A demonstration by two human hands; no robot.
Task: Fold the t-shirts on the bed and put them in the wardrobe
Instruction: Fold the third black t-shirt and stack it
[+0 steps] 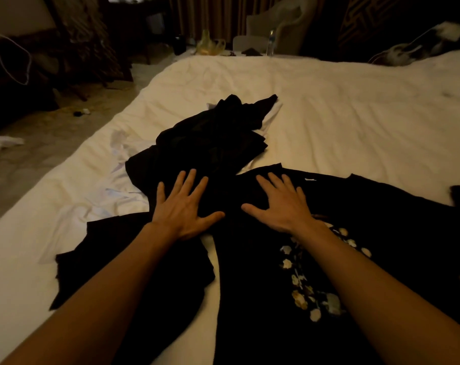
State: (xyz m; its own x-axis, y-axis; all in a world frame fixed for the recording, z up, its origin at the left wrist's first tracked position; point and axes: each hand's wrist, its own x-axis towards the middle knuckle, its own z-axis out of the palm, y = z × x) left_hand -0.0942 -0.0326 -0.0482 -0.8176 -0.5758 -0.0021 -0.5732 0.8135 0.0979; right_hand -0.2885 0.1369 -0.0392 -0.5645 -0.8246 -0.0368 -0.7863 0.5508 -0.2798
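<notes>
A black t-shirt (pixel 252 280) with a pale flower print lies spread flat on the white bed (pixel 342 114) right in front of me. My left hand (pixel 182 206) rests palm down, fingers spread, on its left shoulder area. My right hand (pixel 281 204) presses flat near the collar, fingers apart. Neither hand grips the cloth. Just beyond my hands lies a crumpled heap of black t-shirts (pixel 210 138), with a white garment (pixel 121 151) partly under it. The wardrobe is out of sight.
The bed's left edge drops to a tiled floor (pixel 52 133) with scattered white cloth (pixel 2 144). A chair (pixel 284 30), a water bottle (pixel 271 42) and a yellowish bag (pixel 209 44) stand beyond the far edge. Dark pillows (pixel 413 48) lie at the back right.
</notes>
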